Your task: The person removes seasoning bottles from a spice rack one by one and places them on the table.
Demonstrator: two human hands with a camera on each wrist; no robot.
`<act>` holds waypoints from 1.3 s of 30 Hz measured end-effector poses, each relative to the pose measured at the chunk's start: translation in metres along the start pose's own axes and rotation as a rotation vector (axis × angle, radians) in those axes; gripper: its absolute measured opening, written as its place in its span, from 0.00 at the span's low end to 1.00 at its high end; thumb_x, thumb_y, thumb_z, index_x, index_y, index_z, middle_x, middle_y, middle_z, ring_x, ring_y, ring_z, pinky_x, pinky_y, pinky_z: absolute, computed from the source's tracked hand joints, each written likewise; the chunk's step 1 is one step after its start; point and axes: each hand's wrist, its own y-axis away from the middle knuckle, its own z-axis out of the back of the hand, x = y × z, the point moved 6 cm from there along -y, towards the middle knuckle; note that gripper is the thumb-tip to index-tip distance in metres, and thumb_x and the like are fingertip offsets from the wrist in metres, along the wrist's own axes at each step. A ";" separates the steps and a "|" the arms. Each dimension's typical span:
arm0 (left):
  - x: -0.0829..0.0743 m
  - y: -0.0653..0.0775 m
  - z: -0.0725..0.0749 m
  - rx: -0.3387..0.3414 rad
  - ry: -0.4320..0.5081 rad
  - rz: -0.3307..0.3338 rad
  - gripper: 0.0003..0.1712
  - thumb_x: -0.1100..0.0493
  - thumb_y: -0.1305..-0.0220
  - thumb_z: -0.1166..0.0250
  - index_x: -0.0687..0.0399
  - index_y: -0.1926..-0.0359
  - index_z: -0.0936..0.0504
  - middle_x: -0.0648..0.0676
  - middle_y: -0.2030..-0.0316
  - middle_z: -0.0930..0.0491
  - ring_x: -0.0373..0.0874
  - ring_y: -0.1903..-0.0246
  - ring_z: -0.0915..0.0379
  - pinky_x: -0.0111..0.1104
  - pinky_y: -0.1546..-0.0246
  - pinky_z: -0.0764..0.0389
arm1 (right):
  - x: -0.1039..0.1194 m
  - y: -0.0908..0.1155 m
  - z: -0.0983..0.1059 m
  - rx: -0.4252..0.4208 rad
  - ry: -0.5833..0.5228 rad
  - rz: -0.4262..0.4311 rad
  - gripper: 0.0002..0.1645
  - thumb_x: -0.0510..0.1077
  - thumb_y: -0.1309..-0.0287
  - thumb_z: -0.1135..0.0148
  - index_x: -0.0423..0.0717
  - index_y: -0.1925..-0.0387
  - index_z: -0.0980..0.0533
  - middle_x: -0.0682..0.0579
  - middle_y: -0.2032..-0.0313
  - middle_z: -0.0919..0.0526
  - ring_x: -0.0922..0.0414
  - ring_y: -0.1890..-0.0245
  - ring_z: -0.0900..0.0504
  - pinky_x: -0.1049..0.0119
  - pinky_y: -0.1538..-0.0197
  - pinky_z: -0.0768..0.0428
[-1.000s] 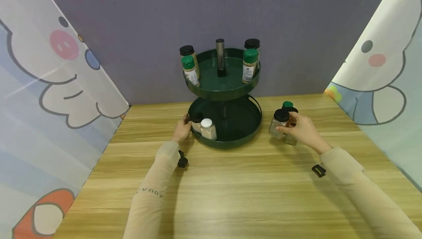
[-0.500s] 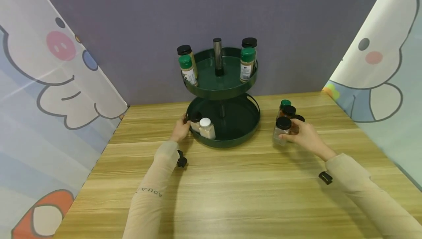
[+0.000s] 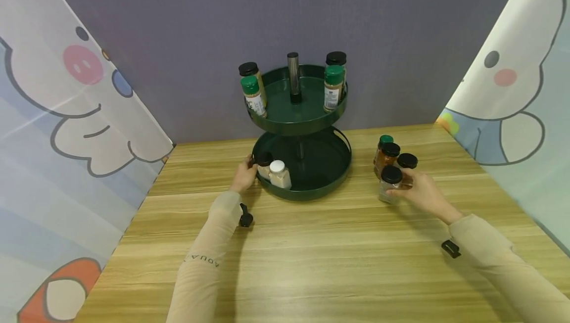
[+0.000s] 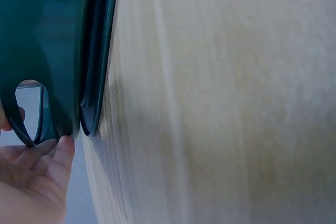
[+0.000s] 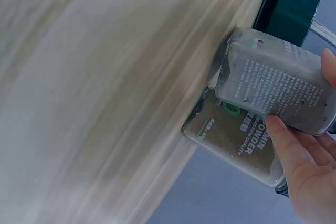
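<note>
My right hand (image 3: 423,192) holds a clear, black-lidded spice jar (image 3: 390,187) by its side. In the right wrist view, thumb and fingers pinch this jar (image 5: 275,80), its base close to the wood. Right beside it stands another labelled jar (image 5: 236,140) with brownish contents. My left hand (image 3: 243,174) is at the left side of the green two-tier rack's lower tray (image 3: 307,194). In the left wrist view, its fingers and thumb grip the tray rim at the handle cut-out (image 4: 52,114). A white-lidded jar (image 3: 279,177) and a black-lidded jar (image 3: 263,169) sit inside that tray.
Behind the held jar stand a green-lidded jar (image 3: 384,142), a black-lidded jar with reddish contents (image 3: 386,160) and another black-lidded jar (image 3: 407,160). Several spice bottles line the upper tray (image 3: 294,127). A grey wall (image 3: 200,56) closes off the wooden table's back.
My right hand has brought the black-lidded jar down, toward me and slightly to the right, uncovering the jars behind. The left hand has stayed at the tray.
</note>
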 end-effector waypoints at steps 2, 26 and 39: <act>0.000 0.000 0.000 -0.001 -0.002 -0.003 0.31 0.57 0.33 0.58 0.65 0.33 0.55 0.64 0.37 0.47 0.54 0.38 0.48 0.39 0.41 0.39 | -0.002 0.001 0.001 0.001 0.006 -0.007 0.45 0.58 0.56 0.35 0.31 0.45 0.37 0.33 0.54 0.26 0.40 0.57 0.25 0.48 0.57 0.25; -0.001 -0.001 -0.001 -0.020 -0.022 -0.012 0.31 0.57 0.33 0.57 0.65 0.34 0.53 0.65 0.38 0.44 0.53 0.39 0.46 0.39 0.42 0.38 | -0.022 0.000 0.008 -0.054 0.015 -0.048 0.45 0.57 0.56 0.35 0.30 0.45 0.38 0.28 0.56 0.27 0.35 0.58 0.26 0.44 0.58 0.27; -0.001 0.002 0.000 -0.025 0.014 0.001 0.32 0.57 0.33 0.57 0.64 0.33 0.56 0.67 0.38 0.44 0.55 0.40 0.45 0.40 0.43 0.37 | -0.018 -0.002 0.010 0.039 0.096 -0.045 0.45 0.62 0.53 0.40 0.31 0.46 0.38 0.29 0.58 0.25 0.35 0.58 0.26 0.44 0.59 0.27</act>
